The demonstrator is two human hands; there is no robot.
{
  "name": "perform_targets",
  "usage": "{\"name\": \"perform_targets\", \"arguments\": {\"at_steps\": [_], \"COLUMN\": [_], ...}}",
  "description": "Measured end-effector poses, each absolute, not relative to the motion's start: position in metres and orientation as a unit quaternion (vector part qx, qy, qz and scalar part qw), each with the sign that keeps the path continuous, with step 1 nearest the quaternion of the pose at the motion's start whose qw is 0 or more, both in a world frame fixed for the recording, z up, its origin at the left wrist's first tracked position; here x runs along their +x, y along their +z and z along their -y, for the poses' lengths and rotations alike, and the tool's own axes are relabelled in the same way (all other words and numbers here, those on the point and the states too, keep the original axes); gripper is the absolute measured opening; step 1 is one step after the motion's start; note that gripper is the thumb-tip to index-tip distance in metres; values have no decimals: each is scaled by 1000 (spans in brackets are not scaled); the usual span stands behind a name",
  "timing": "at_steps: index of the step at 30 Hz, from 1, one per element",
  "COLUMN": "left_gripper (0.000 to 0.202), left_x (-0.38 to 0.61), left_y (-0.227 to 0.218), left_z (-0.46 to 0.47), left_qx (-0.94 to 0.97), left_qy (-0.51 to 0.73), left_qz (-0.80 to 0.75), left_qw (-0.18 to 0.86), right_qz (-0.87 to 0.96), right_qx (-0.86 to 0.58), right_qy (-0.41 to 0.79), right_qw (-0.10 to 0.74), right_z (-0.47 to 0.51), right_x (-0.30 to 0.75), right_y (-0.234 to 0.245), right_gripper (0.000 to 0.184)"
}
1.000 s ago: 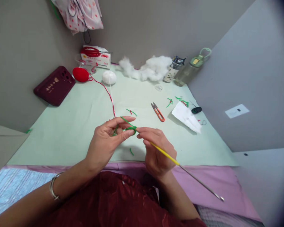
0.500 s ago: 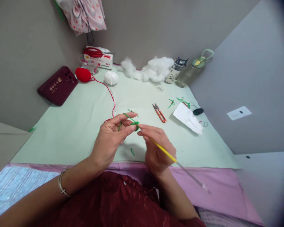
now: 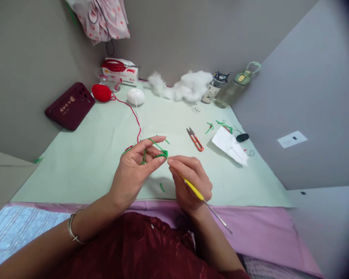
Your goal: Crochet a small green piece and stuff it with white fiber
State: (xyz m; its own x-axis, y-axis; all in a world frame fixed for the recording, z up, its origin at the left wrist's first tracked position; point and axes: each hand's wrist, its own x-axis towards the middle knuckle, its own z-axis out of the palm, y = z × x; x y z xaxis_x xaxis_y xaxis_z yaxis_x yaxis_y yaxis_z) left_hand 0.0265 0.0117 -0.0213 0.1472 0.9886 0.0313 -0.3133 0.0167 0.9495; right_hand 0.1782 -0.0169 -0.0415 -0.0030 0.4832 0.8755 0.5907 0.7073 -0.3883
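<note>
My left hand [image 3: 133, 166] pinches a small piece of green yarn work [image 3: 163, 154] between thumb and fingers. A green strand runs from it up over my raised index finger, and more green yarn passes through the other fingers. In my right hand [image 3: 192, 180] is a crochet hook [image 3: 195, 190] with a yellow grip; its tip meets the green piece and its metal back end points down to the right. A short green yarn scrap [image 3: 162, 187] lies on the table below my hands. Behind my left hand, red yarn [image 3: 133, 110] trails across the cloth.
Orange thread snips [image 3: 195, 140] and a crumpled white paper [image 3: 229, 146] lie right. Behind stand a red yarn ball [image 3: 101, 93], white yarn ball [image 3: 135, 97], fluffy stuffing [image 3: 186, 87], a pen cup [image 3: 212, 91] and a bottle [image 3: 235, 89]. A dark red phone-shaped case [image 3: 71, 106] leans left.
The crochet hook has turned, its back end swinging left and nearer to my right wrist. Both hands have shifted slightly left, still holding the green piece and hook.
</note>
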Motion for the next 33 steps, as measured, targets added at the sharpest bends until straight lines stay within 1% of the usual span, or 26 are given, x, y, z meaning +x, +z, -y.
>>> {"name": "perform_targets", "arguments": {"at_steps": [3,5,7,9,11,13,15,17,20,22,25,26,28,30,31,33], "left_gripper": [31,34,40,46,48,47,45,42,37,38,39,38,37,36,35,34], "left_x": [25,24,23,20,16,11,8,6,6,7,9,9,8,7,5,2], "left_y": [-19,-17,-13,-10,-7,-5,-4,-4,-4,-5,-6,-7,-8,-8,-7,-4], "left_z": [-8,-6,-6,-8,-12,-16,-19,-20,-16,-12,-7,-6,-6,-7,-8,-10], "left_qx": [488,485,446,388,346,340,352,373,441,517,627,652,682,688,683,659], "left_qy": [533,528,506,452,404,397,412,425,446,466,502,510,513,507,499,468], "left_qz": [-403,-401,-380,-347,-324,-321,-328,-334,-354,-387,-404,-398,-388,-388,-391,-398], "left_qw": [562,570,633,724,782,790,774,754,694,604,438,396,348,344,362,434], "right_qz": [714,725,730,733,723,690,638,599,586,592,607,613,619,613,605,581], "right_qx": [-387,-393,-393,-387,-383,-389,-398,-398,-397,-403,-409,-409,-409,-413,-415,-417], "right_qy": [-47,-84,-140,-164,-111,2,110,163,160,145,123,119,118,125,130,152], "right_qw": [582,560,541,535,565,611,651,676,688,683,670,666,660,662,667,682], "right_z": [19,21,23,24,26,28,29,31,33,35,39,41,43,44,43,42], "right_x": [178,177,177,176,177,177,176,175,173,173,175,175,175,174,174,174], "right_y": [-39,-42,-48,-51,-48,-40,-31,-24,-19,-20,-20,-20,-19,-18,-18,-18], "right_gripper": [35,38,41,43,43,39,31,26,24,26,27,28,28,28,27,24]}}
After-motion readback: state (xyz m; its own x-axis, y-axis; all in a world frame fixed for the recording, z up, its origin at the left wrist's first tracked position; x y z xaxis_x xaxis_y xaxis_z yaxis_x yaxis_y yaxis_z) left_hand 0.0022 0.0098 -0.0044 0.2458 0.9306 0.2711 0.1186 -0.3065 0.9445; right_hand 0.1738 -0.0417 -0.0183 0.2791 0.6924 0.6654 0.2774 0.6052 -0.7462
